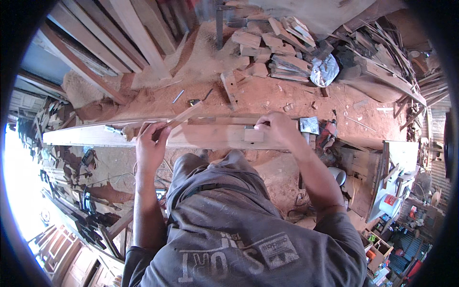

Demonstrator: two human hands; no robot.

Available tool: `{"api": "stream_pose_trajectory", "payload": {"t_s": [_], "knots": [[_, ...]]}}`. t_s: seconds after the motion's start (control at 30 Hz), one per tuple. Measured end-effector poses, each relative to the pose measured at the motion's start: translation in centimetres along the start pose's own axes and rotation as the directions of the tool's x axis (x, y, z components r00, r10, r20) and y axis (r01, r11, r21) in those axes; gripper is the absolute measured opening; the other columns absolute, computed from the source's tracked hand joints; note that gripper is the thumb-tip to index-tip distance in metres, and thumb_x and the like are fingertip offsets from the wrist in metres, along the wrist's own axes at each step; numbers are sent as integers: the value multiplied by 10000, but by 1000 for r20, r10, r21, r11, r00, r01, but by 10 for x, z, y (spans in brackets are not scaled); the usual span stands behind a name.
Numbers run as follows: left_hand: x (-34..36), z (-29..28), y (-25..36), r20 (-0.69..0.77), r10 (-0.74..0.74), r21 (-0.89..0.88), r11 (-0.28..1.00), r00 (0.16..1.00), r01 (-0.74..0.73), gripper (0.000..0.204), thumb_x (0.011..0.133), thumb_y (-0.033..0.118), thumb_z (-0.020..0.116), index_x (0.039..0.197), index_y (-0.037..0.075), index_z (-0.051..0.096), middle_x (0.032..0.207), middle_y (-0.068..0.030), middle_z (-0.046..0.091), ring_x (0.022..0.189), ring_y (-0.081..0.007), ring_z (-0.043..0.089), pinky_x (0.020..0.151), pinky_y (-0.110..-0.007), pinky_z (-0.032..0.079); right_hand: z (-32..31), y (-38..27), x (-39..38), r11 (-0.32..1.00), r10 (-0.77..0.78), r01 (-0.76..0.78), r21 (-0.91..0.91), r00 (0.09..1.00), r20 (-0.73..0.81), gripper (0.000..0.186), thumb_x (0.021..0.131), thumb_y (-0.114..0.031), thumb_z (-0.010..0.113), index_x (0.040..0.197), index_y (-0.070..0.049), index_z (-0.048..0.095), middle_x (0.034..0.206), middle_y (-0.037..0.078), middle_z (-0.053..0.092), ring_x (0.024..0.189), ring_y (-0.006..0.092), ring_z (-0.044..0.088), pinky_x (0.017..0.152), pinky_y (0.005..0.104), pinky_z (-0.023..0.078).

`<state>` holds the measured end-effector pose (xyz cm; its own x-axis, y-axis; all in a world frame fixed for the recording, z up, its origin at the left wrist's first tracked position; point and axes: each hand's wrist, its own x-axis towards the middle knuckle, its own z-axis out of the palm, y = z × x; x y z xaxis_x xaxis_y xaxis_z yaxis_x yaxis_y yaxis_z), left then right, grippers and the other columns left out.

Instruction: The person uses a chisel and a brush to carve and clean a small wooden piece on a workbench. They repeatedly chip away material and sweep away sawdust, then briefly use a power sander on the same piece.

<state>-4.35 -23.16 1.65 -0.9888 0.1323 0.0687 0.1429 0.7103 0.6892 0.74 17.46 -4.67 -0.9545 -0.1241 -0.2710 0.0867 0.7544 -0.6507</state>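
A long pale wooden beam [215, 138] lies crosswise on the bench before me. My left hand [151, 142] is closed on a thin wooden strip [187, 113], which slants up and to the right over the beam's far edge. My right hand [278, 128] has its fingers pinched at the upper corner of a small wooden block [254, 135] resting on the beam. The thumb touches the block; the other fingertips are partly hidden. A narrow wooden batten [220, 121] runs along the beam's far side between the hands.
A silver square packet [309, 125] and a red power tool [328, 133] sit right of the beam. Beyond it are a short wood piece [229, 90] and a pile of wood offcuts [272, 48]. Tall planks [95, 43] lean at far left. A white bucket [389, 204] stands at right.
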Motion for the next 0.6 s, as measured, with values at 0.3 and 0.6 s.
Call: {"api": "stream_pose_trajectory", "payload": {"t_s": [0.3, 0.6], "knots": [[-5, -2, 18, -5, 109, 21, 994, 994, -109, 188, 948, 127, 776, 1070, -12, 743, 1010, -134, 707, 866, -244, 754, 767, -335, 592, -40, 0, 57, 971, 234, -226, -74, 853, 467, 349, 834, -380, 864, 1022, -88, 829, 834, 114, 775, 746, 239, 713, 715, 397, 543], [-37, -20, -13, -126, -83, -24, 996, 989, 81, 176, 959, 124, 768, 1079, -3, 745, 972, -131, 699, 836, -220, 726, 758, -318, 565, -27, 12, 38, 990, -109, 130, -54, 952, 287, 322, 986, -331, 703, 1118, -41, 750, 998, 186, 756, 914, 340, 717, 844, 459, 543]]}}
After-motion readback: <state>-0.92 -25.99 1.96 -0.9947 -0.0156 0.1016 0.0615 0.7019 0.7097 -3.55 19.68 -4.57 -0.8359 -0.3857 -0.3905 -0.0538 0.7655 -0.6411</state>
